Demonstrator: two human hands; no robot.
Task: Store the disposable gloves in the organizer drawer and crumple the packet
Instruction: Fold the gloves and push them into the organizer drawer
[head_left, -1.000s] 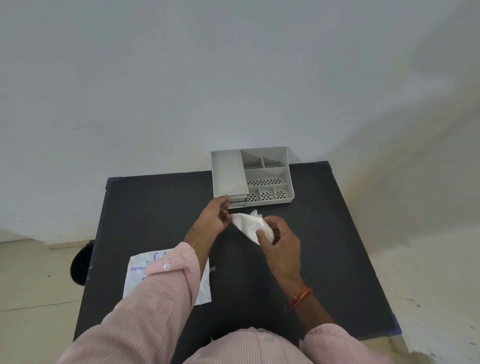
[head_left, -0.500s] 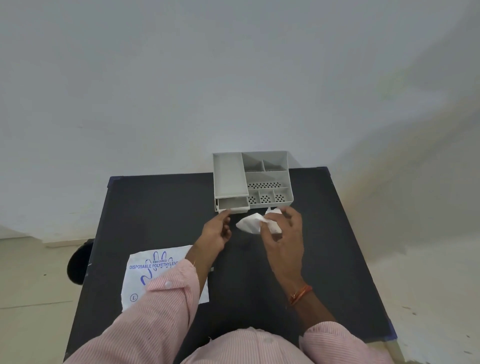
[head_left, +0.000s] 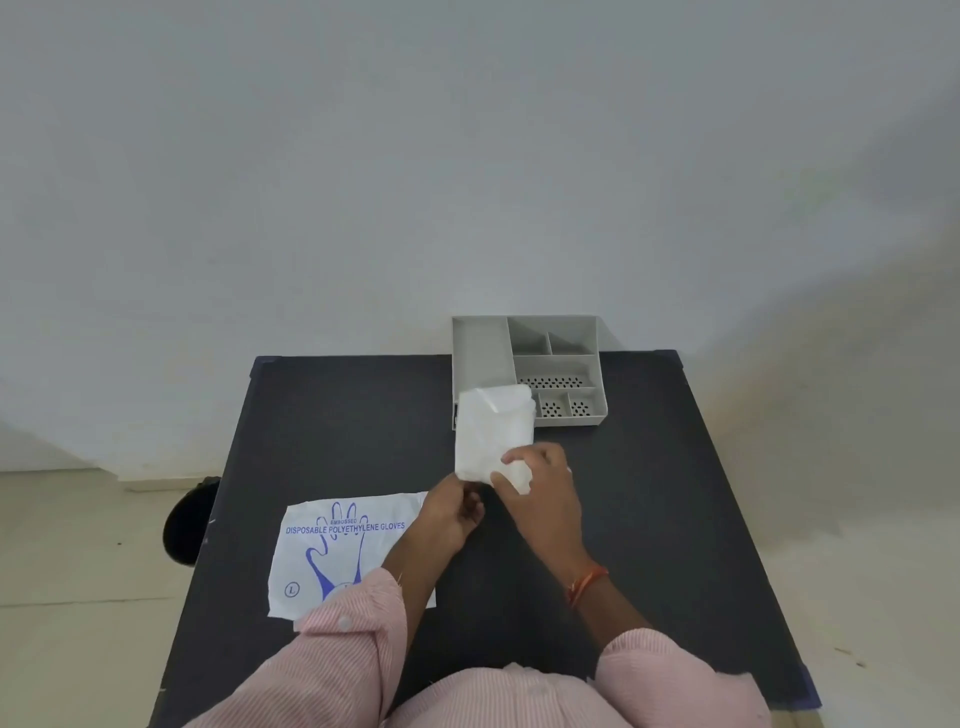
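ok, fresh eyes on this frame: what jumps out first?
The white wad of gloves stands out against the black table, held up near the middle by both hands: the right hand pinches its lower edge and the left hand meets it from below. It hides the front left corner of the grey organizer at the table's far edge. The flat printed packet lies at near left, partly under the left sleeve.

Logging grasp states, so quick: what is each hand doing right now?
Left hand: fingers curled near the lower edge of the folded gloves; whether it grips them cannot be told.
Right hand: closed on the folded gloves, held up before the organizer.
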